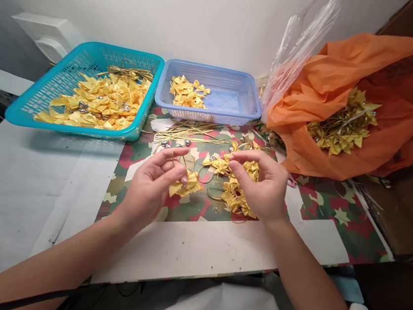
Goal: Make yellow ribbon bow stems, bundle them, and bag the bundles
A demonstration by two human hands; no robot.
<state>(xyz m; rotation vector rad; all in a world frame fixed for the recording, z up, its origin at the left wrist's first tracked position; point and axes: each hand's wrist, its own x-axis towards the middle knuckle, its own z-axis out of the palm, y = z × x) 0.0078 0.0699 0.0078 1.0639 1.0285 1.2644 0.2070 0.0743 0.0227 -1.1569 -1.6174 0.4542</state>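
Note:
My left hand [155,179] is closed, with thumb and fingers pinching a yellow ribbon flower [188,187] that has a small silver bell at its centre. A thin gold wire curves up from it by my fingers. To the right, my right hand [260,186] has its thumb and index finger brought together; what sits between the tips, if anything, is too small to make out. Beneath and beside that hand lie several yellow flowers [237,198] with looped gold wires. Loose silver bells [187,143] rest behind my left hand.
Gold wires [190,132] lie across the camouflage-patterned mat. Behind stand a teal basket [21,109] of yellow flowers and wires, and a blue basket [234,103] with fewer flowers. An orange bag [336,65] holding wired flowers is at right, beside a clear plastic bag [297,41].

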